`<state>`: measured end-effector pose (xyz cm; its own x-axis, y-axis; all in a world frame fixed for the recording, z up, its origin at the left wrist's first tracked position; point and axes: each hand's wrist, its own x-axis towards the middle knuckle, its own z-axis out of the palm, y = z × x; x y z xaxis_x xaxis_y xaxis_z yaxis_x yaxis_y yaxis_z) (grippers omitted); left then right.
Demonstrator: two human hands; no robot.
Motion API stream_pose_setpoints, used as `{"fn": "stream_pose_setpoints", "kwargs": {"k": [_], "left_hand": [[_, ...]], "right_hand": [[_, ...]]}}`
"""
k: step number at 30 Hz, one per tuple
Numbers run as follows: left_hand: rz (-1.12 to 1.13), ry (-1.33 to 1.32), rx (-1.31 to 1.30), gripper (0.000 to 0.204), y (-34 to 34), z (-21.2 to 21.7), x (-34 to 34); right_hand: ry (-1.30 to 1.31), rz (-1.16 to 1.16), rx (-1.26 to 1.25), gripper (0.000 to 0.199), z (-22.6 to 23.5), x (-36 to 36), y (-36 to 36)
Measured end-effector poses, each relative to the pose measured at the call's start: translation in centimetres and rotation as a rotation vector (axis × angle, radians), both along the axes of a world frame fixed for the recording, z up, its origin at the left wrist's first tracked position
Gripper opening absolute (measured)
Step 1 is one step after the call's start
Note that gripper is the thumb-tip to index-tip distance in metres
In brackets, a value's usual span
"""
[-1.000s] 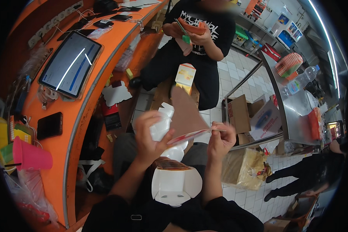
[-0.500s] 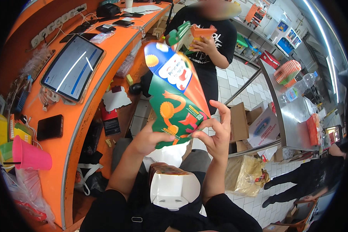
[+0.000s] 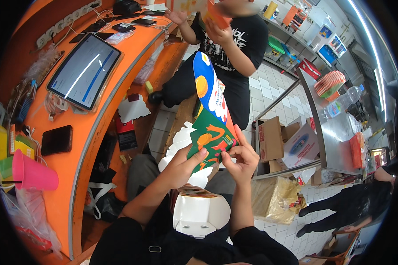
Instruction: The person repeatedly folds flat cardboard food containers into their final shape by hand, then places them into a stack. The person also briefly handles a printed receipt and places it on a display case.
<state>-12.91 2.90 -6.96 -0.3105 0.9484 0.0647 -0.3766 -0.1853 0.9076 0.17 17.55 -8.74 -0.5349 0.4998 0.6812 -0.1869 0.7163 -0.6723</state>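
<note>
A printed cardboard carton (image 3: 212, 128), green, blue and orange, is held up tilted in front of me. My left hand (image 3: 183, 168) grips its lower left edge, with the thumb on the printed green face. On the lower right edge, my right hand (image 3: 241, 161) pinches the card between thumb and curled fingers. Its far side is hidden. Below my hands, a nested stack of white-lined cartons (image 3: 199, 215) rests against my lap. White card with a scalloped edge (image 3: 177, 143) lies beyond my left hand, partly covered by it.
On the left, an orange counter (image 3: 90, 145) bears a tablet (image 3: 85, 73), a phone (image 3: 57, 140) and a pink cup (image 3: 34, 172). Across from me sits a person (image 3: 234, 48) handling an orange carton. Right are a steel table (image 3: 329, 137), cardboard boxes (image 3: 272, 139) and another person (image 3: 353, 198).
The carton has turned more edge-on, and its upper end has swung right. My left hand has moved right with it. The person opposite has raised their carton and spread their hands.
</note>
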Motion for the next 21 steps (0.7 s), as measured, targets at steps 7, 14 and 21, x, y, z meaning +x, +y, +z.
{"fn": "stream_pose_setpoints", "kwargs": {"k": [7,14,21], "left_hand": [[-0.067,-0.327,0.086,0.042,0.6,-0.9,0.7],[-0.105,-0.422,0.183,0.045,1.3,-2.2,0.7],[-0.015,-0.317,0.023,0.044,0.4,-1.6,-0.2]], "right_hand": [[0.212,0.112,-0.234,0.018,-1.0,-1.0,-1.1],[0.07,0.201,-0.404,0.014,0.3,-0.6,-0.9],[-0.138,0.278,-0.362,0.014,2.3,0.4,0.0]]}}
